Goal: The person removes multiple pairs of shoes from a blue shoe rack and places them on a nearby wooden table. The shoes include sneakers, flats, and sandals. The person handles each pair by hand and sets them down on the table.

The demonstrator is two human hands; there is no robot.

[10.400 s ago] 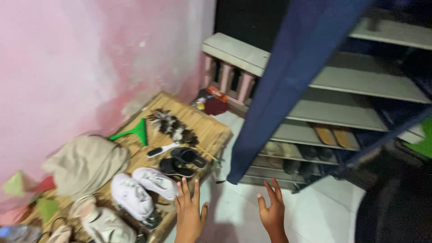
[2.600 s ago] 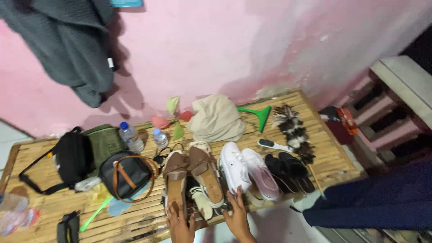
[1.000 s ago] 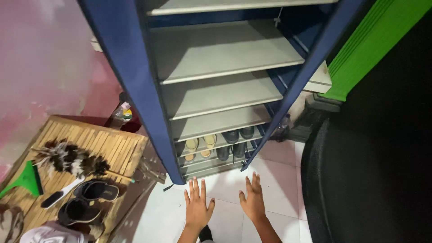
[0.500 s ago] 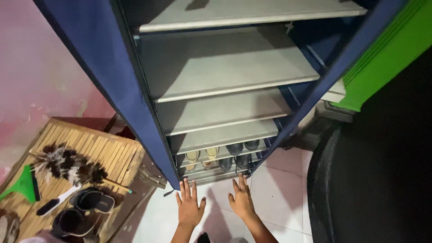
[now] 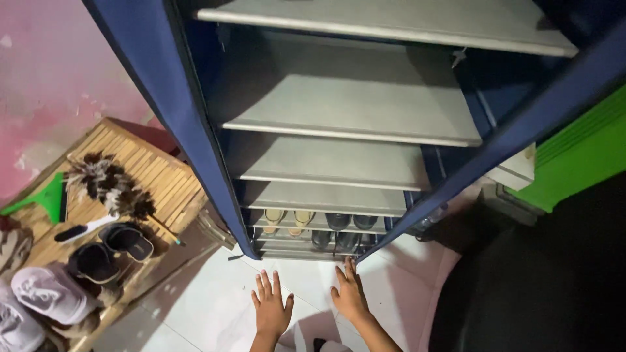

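- Left hand (image 5: 272, 311), bottom centre of the frame: fingers spread wide, palm down, holding nothing, over the white tiled floor (image 5: 195, 300).
- Right hand (image 5: 350, 294), just right of the left one: also spread wide and holding nothing; its fingertips (image 5: 349, 266) reach up to the foot of the shoe rack (image 5: 326, 130), at the lower front corner of the blue cover. Whether they touch it cannot be told.
- Shoe rack, centre of the frame: a tall frame wrapped in a dark blue fabric cover (image 5: 169, 98), open at the front, with grey shelves stacked one above another.
- Lower shelves, just above the hands: a tan pair of shoes (image 5: 287, 220) to the left and dark shoes (image 5: 349, 221) to the right; a further dark pair (image 5: 332, 240) sits on the shelf beneath.
- Upper shelves (image 5: 352, 104): bare grey boards.
- Bamboo-slat desk (image 5: 169, 182), left of the frame, beside the rack: it carries a white sneaker (image 5: 49, 293) at the lower left edge, a pair of black sandals (image 5: 107, 251), a brush with a white handle (image 5: 81, 229), a feather duster (image 5: 107, 186) and a green squeegee (image 5: 45, 195).
- Pink wall (image 5: 59, 78), upper left, behind the desk.
- Green panel (image 5: 580, 156), right edge, beyond the rack.
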